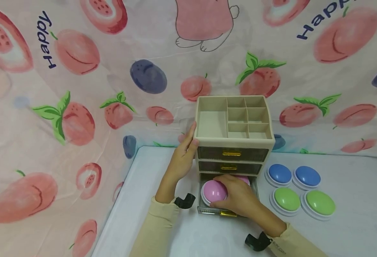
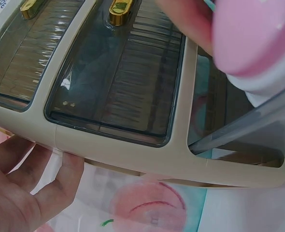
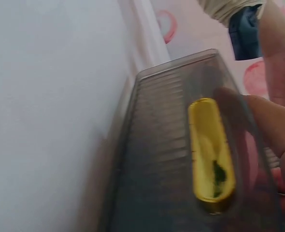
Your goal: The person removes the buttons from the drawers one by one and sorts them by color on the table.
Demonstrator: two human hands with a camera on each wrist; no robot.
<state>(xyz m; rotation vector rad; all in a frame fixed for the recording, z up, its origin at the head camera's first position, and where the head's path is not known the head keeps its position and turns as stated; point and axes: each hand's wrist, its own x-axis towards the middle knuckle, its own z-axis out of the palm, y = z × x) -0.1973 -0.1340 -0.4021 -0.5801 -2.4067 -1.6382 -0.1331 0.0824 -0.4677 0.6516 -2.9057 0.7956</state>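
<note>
A cream desktop drawer organizer [image 1: 233, 143] stands against the patterned cloth, its bottom drawer [image 1: 207, 210] pulled out. My left hand [image 1: 182, 157] rests against the organizer's left side, fingers fairly straight; the left wrist view shows its fingertips [image 2: 70, 166] touching the side edge. Over the open drawer, my right hand [image 1: 238, 194] grips a pink domed button [image 1: 215, 191] with a white base, thumb and fingers on its rim. A second pink button [image 1: 244, 179] shows partly behind that hand, inside the drawer. The right wrist view shows the drawer's gold handle [image 3: 211, 150] close up.
Right of the organizer, two blue buttons [image 1: 280, 174] and two green buttons [image 1: 286, 199] sit on the white table [image 1: 362, 200]. Two upper drawers with gold handles [image 1: 231, 153] are closed. Cloth printed with fruit [image 1: 156, 75] hangs behind and at the left.
</note>
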